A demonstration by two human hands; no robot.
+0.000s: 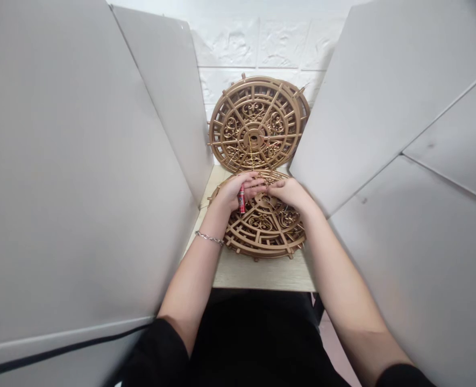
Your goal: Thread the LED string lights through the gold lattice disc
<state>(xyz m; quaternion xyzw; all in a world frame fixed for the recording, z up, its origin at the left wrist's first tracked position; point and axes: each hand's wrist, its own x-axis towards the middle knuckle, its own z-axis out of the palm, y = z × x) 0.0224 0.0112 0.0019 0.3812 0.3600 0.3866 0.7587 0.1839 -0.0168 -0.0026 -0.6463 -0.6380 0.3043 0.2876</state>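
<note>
My left hand (246, 189) is over the near gold openwork disc (262, 236), its fingers stretched toward the right. A small red battery (241, 200) is held upright against its palm. My right hand (286, 192) meets the left fingertips above the disc's hub, with thumb and fingers pinched together; what lies in the pinch is too small to make out. Beneath both hands the near disc lies flat, seemingly several layers thick. Another stack of gold discs (257, 121) leans against the wall behind, with scrollwork and short pegs round the rim.
Tall grey panels stand close on the left (80, 161) and right (383, 134). White brick-patterned wall (278, 43) closes the back. The pale wooden tabletop (262, 277) ends just before my body. A black cable (68, 346) runs along the lower left.
</note>
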